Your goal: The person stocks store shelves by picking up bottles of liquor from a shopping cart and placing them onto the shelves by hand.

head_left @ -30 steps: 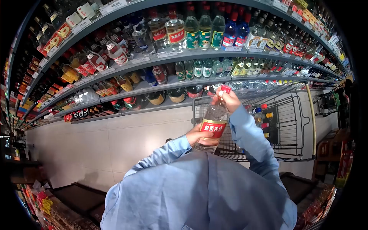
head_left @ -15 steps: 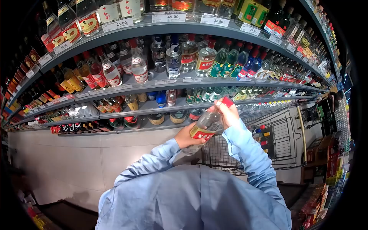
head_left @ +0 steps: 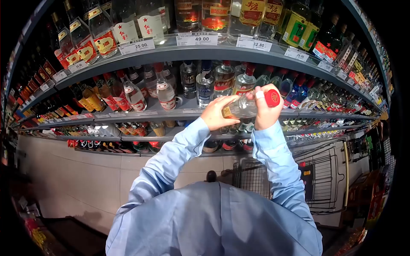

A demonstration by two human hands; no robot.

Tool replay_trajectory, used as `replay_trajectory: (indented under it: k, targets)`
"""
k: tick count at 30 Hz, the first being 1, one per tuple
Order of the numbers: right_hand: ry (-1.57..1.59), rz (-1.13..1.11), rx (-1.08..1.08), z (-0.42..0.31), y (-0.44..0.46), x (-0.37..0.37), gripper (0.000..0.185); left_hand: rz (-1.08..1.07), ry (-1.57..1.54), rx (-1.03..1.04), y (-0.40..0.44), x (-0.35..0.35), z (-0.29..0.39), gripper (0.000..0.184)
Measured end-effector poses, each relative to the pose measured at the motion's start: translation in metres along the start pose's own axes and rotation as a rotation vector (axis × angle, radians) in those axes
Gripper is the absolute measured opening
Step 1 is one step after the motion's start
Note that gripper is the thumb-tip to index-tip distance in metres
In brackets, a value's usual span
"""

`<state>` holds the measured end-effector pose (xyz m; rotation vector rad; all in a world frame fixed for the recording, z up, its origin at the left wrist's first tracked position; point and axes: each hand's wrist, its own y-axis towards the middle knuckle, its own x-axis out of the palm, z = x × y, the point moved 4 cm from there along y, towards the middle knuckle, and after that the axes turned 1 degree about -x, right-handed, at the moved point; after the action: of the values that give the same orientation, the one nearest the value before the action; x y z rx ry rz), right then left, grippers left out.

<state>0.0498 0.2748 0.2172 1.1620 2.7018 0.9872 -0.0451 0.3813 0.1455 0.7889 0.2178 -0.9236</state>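
Note:
A clear glass bottle point(head_left: 245, 106) with a red cap point(head_left: 272, 98) is held in front of the middle shelf, tilted so that its cap points toward the camera and to the right. My right hand point(head_left: 267, 112) is closed round its neck, just under the cap. Round the bottle's lower body, at the gold and red label, my left hand point(head_left: 220, 114) is wrapped. Behind the bottle, a similar red-capped bottle point(head_left: 244, 82) stands on the shelf, beside a clear bottle with a blue cap point(head_left: 206, 87). The held bottle's base is hidden.
Above, a shelf edge point(head_left: 164, 54) with price tags carries large bottles. Lower shelves hold many more bottles. A wire shopping cart point(head_left: 320, 179) with a few bottles stands at the lower right, on the tiled floor point(head_left: 92, 170).
Both hands have raised the bottle from above the cart to the middle shelf's height, and its cap now points at the camera. The view has shifted toward the upper shelves.

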Motion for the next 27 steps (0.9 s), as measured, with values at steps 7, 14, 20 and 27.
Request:
replay_trajectory:
  k: [7,14,20,27]
  targets:
    - [-0.139,-0.123,-0.043,0.058,0.038,-0.002,0.012,0.352,-0.011,-0.322,0.014,0.023,-0.052,0.069]
    - [-0.238,-0.144,-0.095,0.092,0.053,0.006,0.013,0.504,0.036,-0.252,0.007,0.028,-0.055,0.064]
    - [-0.270,-0.041,-0.108,0.124,0.061,0.015,0.016,0.405,-0.078,-0.330,-0.011,0.033,-0.068,0.067]
    - [-0.351,-0.061,0.033,0.152,0.065,0.023,0.017,0.297,-0.331,-0.374,-0.022,0.040,-0.085,0.067]
